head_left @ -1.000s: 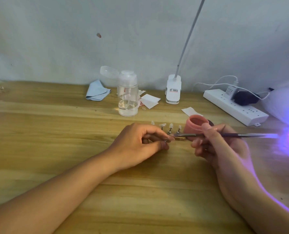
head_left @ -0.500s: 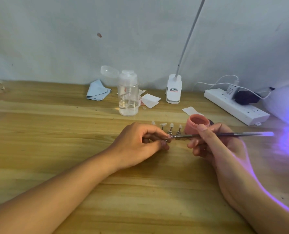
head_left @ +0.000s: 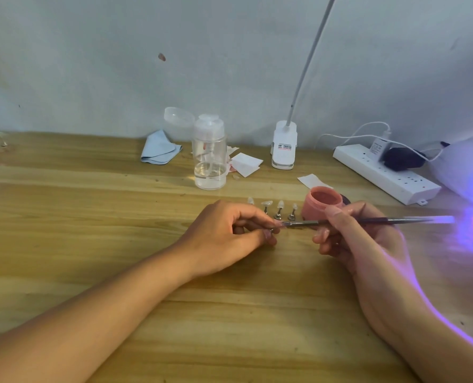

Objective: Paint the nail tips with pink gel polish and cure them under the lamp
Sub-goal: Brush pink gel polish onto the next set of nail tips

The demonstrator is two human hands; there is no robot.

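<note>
Brush (head_left: 367, 221) in right hand (head_left: 351, 236) touches nail tip (head_left: 279, 224) in left hand (head_left: 229, 233), beside jar (head_left: 322, 203).

Left forearm (head_left: 97, 313), lower left of frame, and right forearm (head_left: 412, 319), lower right: both bare. Left grip (head_left: 229, 230), right grip (head_left: 351, 236): bare fingers. Violet light rims right forearm's outer edge.

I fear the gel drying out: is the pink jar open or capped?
Open: the pink jar has no lid; its pink inside shows.

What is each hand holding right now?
Left hand: pinches a small pinkish nail tip on its stand.
Right hand: grips the thin dark-handled brush.
</note>
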